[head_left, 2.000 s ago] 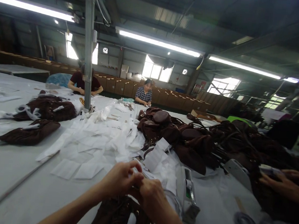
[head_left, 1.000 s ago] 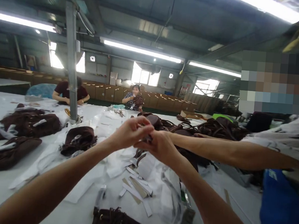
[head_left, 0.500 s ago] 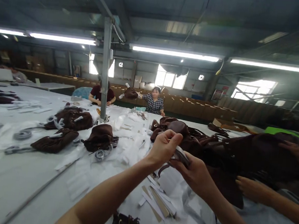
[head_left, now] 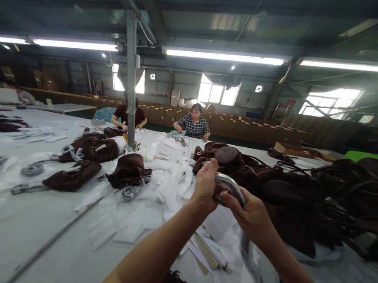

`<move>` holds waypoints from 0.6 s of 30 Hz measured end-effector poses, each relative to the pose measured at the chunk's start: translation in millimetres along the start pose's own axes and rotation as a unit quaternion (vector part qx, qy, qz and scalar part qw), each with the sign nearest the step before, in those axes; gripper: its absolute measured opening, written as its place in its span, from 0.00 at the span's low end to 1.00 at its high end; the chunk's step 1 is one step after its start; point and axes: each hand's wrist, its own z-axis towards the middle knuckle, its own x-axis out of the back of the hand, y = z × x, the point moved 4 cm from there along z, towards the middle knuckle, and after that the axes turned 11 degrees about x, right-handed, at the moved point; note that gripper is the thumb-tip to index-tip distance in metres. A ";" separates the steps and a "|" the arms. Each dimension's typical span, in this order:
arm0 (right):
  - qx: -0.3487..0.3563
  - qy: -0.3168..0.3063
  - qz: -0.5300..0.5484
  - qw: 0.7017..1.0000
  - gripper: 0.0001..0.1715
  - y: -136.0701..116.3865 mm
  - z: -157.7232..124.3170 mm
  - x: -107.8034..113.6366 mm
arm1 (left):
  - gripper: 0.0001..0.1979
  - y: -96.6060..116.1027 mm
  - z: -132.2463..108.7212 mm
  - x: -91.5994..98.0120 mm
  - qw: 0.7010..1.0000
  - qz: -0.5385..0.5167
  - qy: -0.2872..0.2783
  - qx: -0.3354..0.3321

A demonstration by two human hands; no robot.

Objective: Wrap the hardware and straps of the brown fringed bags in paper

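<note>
Both my hands are raised over the white table [head_left: 31,238] and meet in the middle of the view. My left hand [head_left: 205,186] is closed on one end of a dark strap wrapped in clear film [head_left: 229,186]. My right hand [head_left: 251,216] grips the same strap from below, fingers curled round it. The film-wrapped strap trails down past my right wrist. A pile of dark brown suede bags [head_left: 289,193] lies just behind my hands.
White paper sheets [head_left: 168,188] and loose strips [head_left: 206,252] litter the table. More brown bags [head_left: 129,171] lie left by a steel post [head_left: 130,80]. Two people [head_left: 193,124] sit at the far edge. A metal rod [head_left: 53,240] lies at the front left.
My hands rose from low by the table edge and reached forward. The strap has been drawn up into a curve between them. A co-worker's arm and hands at the right have gone from view.
</note>
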 end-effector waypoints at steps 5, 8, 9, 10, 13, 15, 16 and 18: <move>0.006 -0.095 -0.113 0.989 0.18 27.4 -18.9 -10.1 | 0.16 -28.9 -3.2 8.2 0.972 0.186 -0.137 0.044; 0.020 -0.096 -0.077 0.992 0.18 29.7 -19.7 -9.4 | 0.13 -25.3 -4.5 0.8 0.951 0.261 -0.166 0.003; 0.013 -0.080 -0.065 0.995 0.19 27.1 -16.5 -8.6 | 0.14 -22.4 -1.8 -1.0 0.963 0.232 -0.135 -0.005; 0.003 -0.061 -0.057 0.997 0.21 23.7 -12.7 -8.2 | 0.17 -20.7 1.9 -0.5 0.981 0.173 -0.086 -0.002; -0.014 -0.024 -0.017 0.999 0.23 17.5 -7.0 -14.7 | 0.24 -29.6 9.2 11.5 0.998 0.023 0.050 0.038; -0.017 -0.045 -0.013 0.999 0.22 23.4 -12.3 -25.1 | 0.25 -40.7 8.4 21.3 0.995 0.064 0.043 0.069; -0.019 -0.067 -0.030 0.997 0.20 29.0 -17.2 -30.2 | 0.24 -45.9 6.4 25.1 0.991 0.105 0.010 0.086; -0.015 -0.119 -0.069 0.990 0.16 39.6 -27.6 -37.1 | 0.20 -53.0 0.0 27.4 0.972 0.192 -0.087 0.105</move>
